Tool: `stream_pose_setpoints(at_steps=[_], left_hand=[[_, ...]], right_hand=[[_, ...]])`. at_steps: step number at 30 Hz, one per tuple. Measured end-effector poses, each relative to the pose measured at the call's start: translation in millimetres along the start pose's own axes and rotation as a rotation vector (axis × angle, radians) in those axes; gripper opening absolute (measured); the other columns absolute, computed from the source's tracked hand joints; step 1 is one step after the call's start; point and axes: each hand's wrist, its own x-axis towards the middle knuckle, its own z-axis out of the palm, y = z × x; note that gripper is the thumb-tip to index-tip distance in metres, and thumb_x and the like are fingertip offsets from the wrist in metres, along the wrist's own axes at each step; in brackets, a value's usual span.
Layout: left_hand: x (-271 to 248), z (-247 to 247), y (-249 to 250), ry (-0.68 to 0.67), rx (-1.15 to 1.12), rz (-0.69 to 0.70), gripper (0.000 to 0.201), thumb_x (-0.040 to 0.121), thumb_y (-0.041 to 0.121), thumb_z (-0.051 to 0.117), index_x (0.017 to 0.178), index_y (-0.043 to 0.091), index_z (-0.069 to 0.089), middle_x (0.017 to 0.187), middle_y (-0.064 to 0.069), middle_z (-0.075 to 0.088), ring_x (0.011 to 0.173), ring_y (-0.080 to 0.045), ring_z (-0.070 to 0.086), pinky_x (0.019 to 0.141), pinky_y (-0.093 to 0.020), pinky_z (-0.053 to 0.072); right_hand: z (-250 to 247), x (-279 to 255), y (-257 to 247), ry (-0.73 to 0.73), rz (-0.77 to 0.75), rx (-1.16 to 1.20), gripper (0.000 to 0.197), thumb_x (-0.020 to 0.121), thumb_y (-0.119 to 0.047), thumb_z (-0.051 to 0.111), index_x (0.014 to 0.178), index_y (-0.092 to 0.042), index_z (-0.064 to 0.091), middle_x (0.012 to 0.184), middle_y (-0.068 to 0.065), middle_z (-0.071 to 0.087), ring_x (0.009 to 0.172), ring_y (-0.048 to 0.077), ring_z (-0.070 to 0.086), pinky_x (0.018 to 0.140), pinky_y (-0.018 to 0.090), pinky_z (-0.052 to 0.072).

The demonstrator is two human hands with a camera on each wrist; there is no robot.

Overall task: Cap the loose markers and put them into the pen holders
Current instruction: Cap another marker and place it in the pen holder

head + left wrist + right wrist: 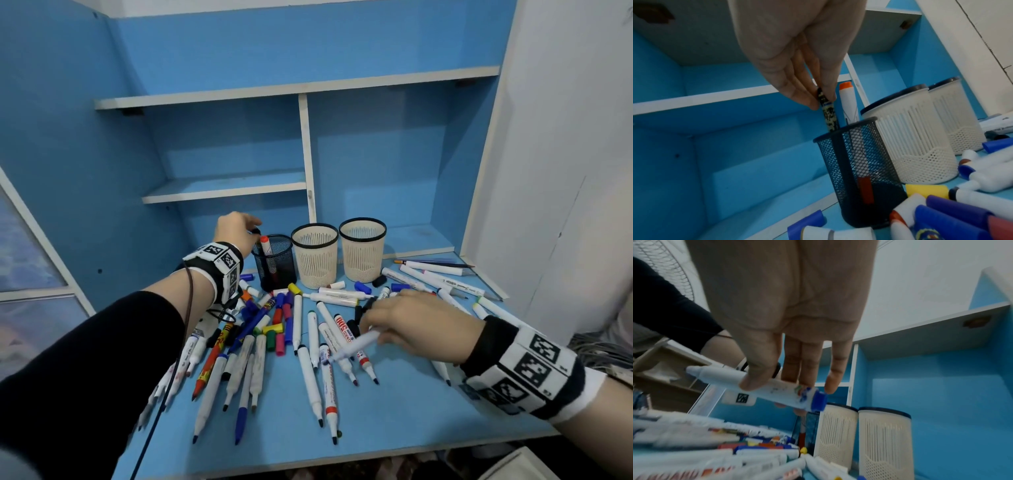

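My left hand is above the black mesh holder at the back left of the desk. It pinches the top of a thin dark patterned pen, whose lower end is inside the black mesh holder. A white marker with an orange cap stands in the same holder. My right hand hovers over the pile at mid-desk and holds a white marker between thumb and fingers. In the right wrist view this white marker has a blue back end and lies across my right hand.
Two beige slotted holders stand right of the black one. Several loose markers and coloured caps cover the blue desk. More markers lie at the right. Shelves and a white divider rise behind.
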Motion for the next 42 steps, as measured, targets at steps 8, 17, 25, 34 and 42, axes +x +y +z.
stream_pose_setpoints(at_steps=[8,17,25,34,42], left_hand=[[-20,-25,2,0.007,0.000,0.043,0.020,0.083,0.006,0.067,0.102,0.009,0.071,0.099,-0.009,0.069,0.091,-0.022,0.062,0.085,-0.027,0.048],[-114,-60,-13,-0.717,0.334,0.092,0.016,0.079,0.021,0.074,0.094,0.018,0.073,0.085,0.008,0.067,0.076,-0.004,0.058,0.065,-0.008,0.043],[-149,-54,-43,-0.883,0.420,0.107,0.030,0.085,0.022,0.067,0.115,0.022,0.067,0.089,0.009,0.058,0.079,-0.005,0.051,0.064,-0.005,0.037],[-95,-15,-10,-0.684,0.292,0.145,0.023,0.085,0.014,0.065,0.108,0.015,0.070,0.110,-0.001,0.069,0.092,-0.011,0.059,0.084,-0.020,0.045],[-51,32,-7,-0.656,0.337,-0.006,0.027,0.083,0.015,0.066,0.110,0.016,0.071,0.104,-0.004,0.071,0.087,-0.013,0.063,0.081,-0.023,0.051]], right_hand=[[-8,-2,5,0.314,0.127,0.284,0.021,0.089,-0.030,0.060,0.110,-0.031,0.062,0.094,-0.015,0.056,0.083,0.004,0.049,0.075,0.029,0.044],[-4,-19,8,0.506,0.215,0.458,0.018,0.082,-0.027,0.070,0.099,-0.031,0.067,0.083,-0.010,0.063,0.077,0.009,0.055,0.071,0.032,0.047],[2,-27,5,0.458,0.261,0.551,0.020,0.081,-0.026,0.071,0.096,-0.038,0.067,0.083,-0.011,0.065,0.079,0.008,0.057,0.075,0.035,0.049],[13,-24,-5,0.509,0.346,0.664,0.023,0.081,-0.022,0.073,0.090,-0.041,0.065,0.077,-0.012,0.066,0.074,0.005,0.058,0.067,0.022,0.047],[21,-31,-4,0.545,0.381,0.748,0.026,0.082,-0.017,0.071,0.094,-0.040,0.065,0.075,-0.014,0.064,0.068,0.009,0.059,0.061,0.021,0.049]])
